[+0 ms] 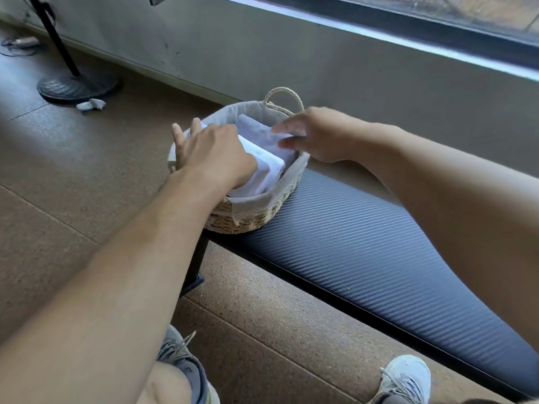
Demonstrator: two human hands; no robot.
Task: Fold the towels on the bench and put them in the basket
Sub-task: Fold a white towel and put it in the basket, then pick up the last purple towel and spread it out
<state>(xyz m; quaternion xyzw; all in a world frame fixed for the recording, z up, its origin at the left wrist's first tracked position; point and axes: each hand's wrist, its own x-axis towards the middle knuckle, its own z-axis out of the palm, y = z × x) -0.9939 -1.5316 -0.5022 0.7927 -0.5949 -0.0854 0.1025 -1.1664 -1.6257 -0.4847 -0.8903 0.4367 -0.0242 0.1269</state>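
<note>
Gripping white towel (264, 167) in basket (256, 217), L hand (215, 156); R hand (318, 135) pinching it too.

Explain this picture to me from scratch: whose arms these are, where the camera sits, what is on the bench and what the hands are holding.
There is no machine here. One camera is worn on a person's head and looks forward and down, so the two bare arms reaching in are that person's own, and their shoes show at the bottom.

A woven basket with a cloth lining stands at the end of a dark ribbed bench. Inside it lie folded white towels.

The left hand is down on the towels, fingers curled over them, as if tucking them in. The right hand pinches the far edge of the top towel.

No loose towel shows on the visible part of the bench. Behind, on the floor, stands a round stand base.
</note>
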